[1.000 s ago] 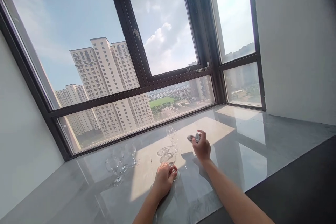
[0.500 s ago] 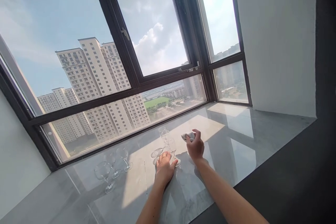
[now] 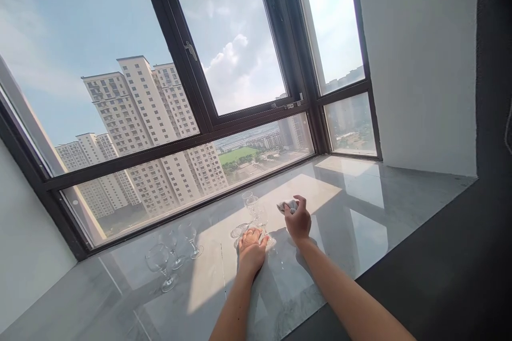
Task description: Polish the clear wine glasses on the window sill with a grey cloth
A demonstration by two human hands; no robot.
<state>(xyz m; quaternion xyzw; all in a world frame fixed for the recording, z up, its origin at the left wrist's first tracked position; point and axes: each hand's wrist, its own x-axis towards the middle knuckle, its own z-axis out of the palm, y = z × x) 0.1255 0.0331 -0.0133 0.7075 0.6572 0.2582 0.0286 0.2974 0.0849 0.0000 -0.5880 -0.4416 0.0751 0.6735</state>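
Observation:
Several clear stemmed glasses stand on a grey marble window ledge [image 3: 360, 224]. My left hand [image 3: 250, 249] is curled around the stem of one wine glass [image 3: 261, 219] near the middle of the ledge. Just behind it stands another glass [image 3: 248, 201]. My right hand [image 3: 298, 220] rests to the right, fingers closed on a small crumpled grey cloth [image 3: 287, 205]. Further left are three more glasses: one nearest me [image 3: 159, 264] and a pair behind it [image 3: 189, 237].
A large dark-framed window [image 3: 208, 122] runs along the back of the ledge, with tall buildings outside. A white wall [image 3: 424, 64] closes the right end, another white wall [image 3: 28, 272] the left. A dark surface [image 3: 440, 287] borders the ledge's near edge.
The view has swung slightly to the right and forward. My left hand has slid up along the glass it grips. My right hand with the cloth has stayed put.

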